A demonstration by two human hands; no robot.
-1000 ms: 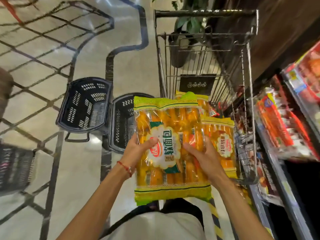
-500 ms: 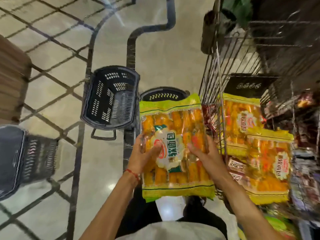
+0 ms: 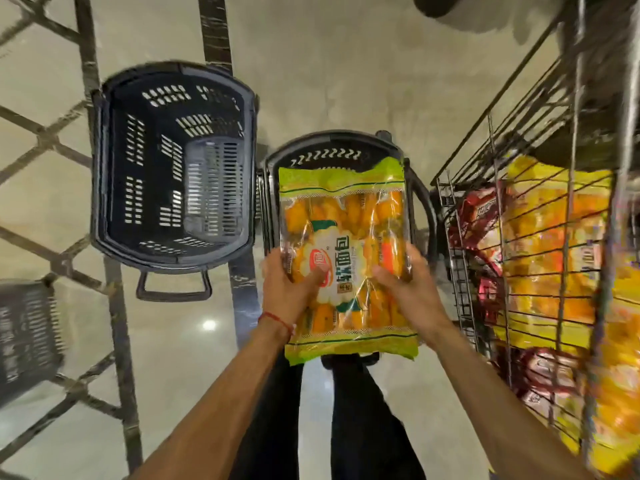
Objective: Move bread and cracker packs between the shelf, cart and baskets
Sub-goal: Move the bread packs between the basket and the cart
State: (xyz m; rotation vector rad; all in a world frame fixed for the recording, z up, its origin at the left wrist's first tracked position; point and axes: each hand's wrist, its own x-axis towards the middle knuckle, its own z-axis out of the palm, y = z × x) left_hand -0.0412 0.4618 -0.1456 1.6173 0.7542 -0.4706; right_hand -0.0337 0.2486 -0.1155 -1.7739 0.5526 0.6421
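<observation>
Fingers (image 3: 311, 280) of left hand (image 3: 287, 292) and right hand (image 3: 403, 289) clamped on bread pack (image 3: 346, 216), thumbs on front, one hand per side edge. Pack has swung left, away from cart (image 3: 460, 271), since a second ago. It now hangs over near basket (image 3: 329, 142), not yet inside. Drop into basket likely next. More yellow packs (image 3: 554, 237) left in cart.

Glossy beige floor (image 3: 311, 64) with dark inlaid lines (image 3: 117, 334). Black basket (image 3: 173, 181) stands on it left of the grip, handle dropped on the near side. Second black basket (image 3: 329, 142) sits under the gripped bread pack (image 3: 346, 209), mostly hidden, just beside the first. Third basket (image 3: 27, 334), blurred, is far left of the grip. Wire cart (image 3: 519, 202) is right of the grip. Legs (image 3: 363, 410) are below it.
</observation>
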